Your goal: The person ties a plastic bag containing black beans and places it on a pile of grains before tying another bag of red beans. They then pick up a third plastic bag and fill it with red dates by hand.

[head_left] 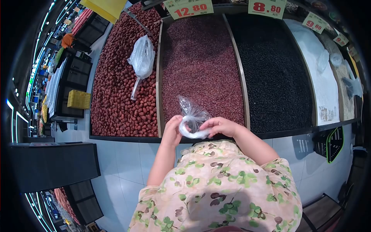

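A clear plastic bag [193, 113] is stretched between my hands, its mouth spread and its edge gathered into a whitish ring. My left hand [172, 129] grips the ring's left side. On the right side, the bent fingers of my right hand [219, 127] pinch the edge. The bag's thin body reaches forward over the front of a bin of small dark-red beans or grains [201, 73]; I see nothing inside it. To the left, a scoop wrapped in a plastic bag [142, 58] lies on red dates [116, 89], handle toward me.
Right of the dark-red bin are bins of small black beans or grains [270, 77] and white grains [319, 73]. Price signs [188, 8] stand along the back. A black shopping basket with a green rim [335, 145] is at right. A yellow crate [79, 99] stands at left.
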Action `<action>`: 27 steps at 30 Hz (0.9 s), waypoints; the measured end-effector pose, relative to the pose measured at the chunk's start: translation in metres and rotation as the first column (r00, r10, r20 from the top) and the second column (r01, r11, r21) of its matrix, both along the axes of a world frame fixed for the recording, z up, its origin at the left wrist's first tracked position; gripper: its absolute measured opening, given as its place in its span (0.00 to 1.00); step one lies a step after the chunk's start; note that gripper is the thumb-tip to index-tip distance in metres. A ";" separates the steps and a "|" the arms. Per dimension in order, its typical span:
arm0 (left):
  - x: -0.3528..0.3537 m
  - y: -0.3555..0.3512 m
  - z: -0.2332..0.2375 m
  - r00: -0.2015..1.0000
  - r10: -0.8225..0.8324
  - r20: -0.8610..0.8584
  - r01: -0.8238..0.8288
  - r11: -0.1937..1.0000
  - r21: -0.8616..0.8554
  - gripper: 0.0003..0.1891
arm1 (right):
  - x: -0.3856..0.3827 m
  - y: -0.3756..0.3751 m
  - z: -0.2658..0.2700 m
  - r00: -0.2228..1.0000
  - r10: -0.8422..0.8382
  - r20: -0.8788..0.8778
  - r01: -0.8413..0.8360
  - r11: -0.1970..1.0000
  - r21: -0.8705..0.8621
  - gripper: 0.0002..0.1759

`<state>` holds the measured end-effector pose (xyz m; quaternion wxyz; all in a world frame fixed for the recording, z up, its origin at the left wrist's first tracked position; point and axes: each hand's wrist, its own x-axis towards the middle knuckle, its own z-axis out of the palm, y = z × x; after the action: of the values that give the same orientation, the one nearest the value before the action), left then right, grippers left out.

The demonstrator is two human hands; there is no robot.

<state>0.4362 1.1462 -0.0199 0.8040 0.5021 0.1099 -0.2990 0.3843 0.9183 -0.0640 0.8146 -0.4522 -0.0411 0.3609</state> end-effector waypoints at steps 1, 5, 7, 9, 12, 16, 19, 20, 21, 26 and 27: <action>0.001 0.003 0.006 1.000 0.001 0.014 0.000 0.999 -0.043 0.08 | -0.002 0.000 0.003 0.999 0.033 0.029 -0.032 0.998 -0.046 0.20; 0.000 0.008 0.042 0.983 -0.123 0.136 0.122 0.992 0.018 0.11 | 0.000 0.001 0.002 0.998 -0.041 0.055 0.046 0.995 -0.091 0.20; 0.000 0.010 0.060 0.960 -0.197 0.201 0.178 0.978 0.110 0.12 | 0.008 0.008 -0.001 0.933 -0.142 0.331 0.236 0.936 -0.263 0.23; -0.002 0.012 0.076 0.915 -0.212 0.343 0.144 0.967 0.212 0.11 | 0.016 0.011 0.011 0.903 -0.060 0.426 0.280 0.834 -0.476 0.24; -0.010 0.008 0.100 0.806 -0.175 0.565 0.063 0.975 0.213 0.10 | 0.026 0.031 0.024 0.546 -0.037 0.837 0.634 0.671 -0.384 0.24; -0.021 0.005 0.109 0.651 -0.124 0.749 0.113 0.991 0.065 0.09 | 0.032 0.046 0.021 0.596 0.129 0.793 0.545 0.660 -0.517 0.23; -0.024 0.009 0.107 0.647 0.029 0.762 0.048 0.996 -0.079 0.09 | 0.034 0.046 0.026 0.871 0.120 0.476 0.203 0.795 -0.572 0.15; -0.026 0.008 0.106 0.651 0.082 0.755 0.009 0.993 -0.115 0.08 | 0.034 0.044 0.028 0.870 0.125 0.476 0.202 0.792 -0.576 0.15; -0.027 0.010 0.099 0.650 0.087 0.755 0.006 0.993 -0.120 0.08 | 0.033 0.042 0.030 0.842 -0.017 0.540 0.307 0.837 -0.452 0.16; -0.032 0.006 0.058 0.868 -0.299 0.397 0.146 0.916 0.373 0.09 | 0.022 0.035 0.062 0.860 -0.107 0.499 0.380 0.788 -0.485 0.19; -0.035 0.002 0.049 0.861 -0.363 0.358 0.215 0.895 0.391 0.10 | 0.019 0.036 0.067 0.872 -0.186 0.453 0.349 0.885 -0.309 0.19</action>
<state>0.4012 1.1487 0.0288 0.6553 0.6956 -0.0943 -0.2788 0.4031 0.9540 0.0027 0.7265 -0.6684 -0.0761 0.1403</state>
